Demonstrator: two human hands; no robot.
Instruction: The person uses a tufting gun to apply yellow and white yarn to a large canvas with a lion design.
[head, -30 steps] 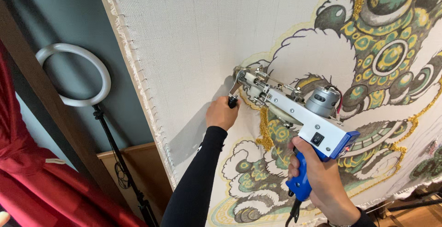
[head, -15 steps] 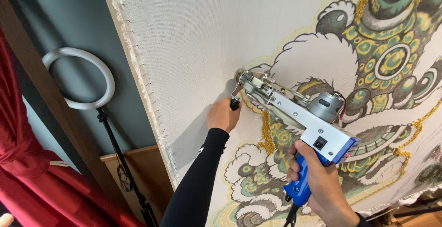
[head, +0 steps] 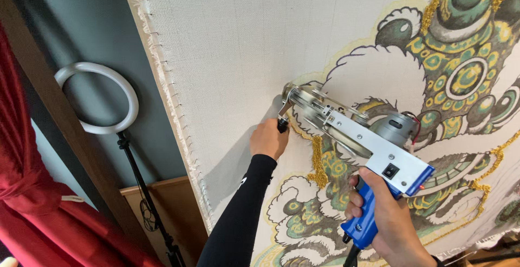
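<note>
We find open cloth (head: pixel 233 44) above and left of the tufting gun (head: pixel 352 137), bare as far as the stitched edge. Our left hand (head: pixel 268 139) and its sleeve block the way from below. Left of the frame, a ring light (head: pixel 97 99) on its stand and a red curtain (head: pixel 32 202) crowd the gap.

the left hand (head: pixel 269 139) is bare, and a snug black stretch-fabric sleeve (head: pixel 238 213) covers the left arm from the wrist down, with a small white marking near the forearm. the right hand (head: pixel 387 221) is bare too, with only a narrow dark cuff edge (head: pixel 436 260) visible at its wrist.
</note>
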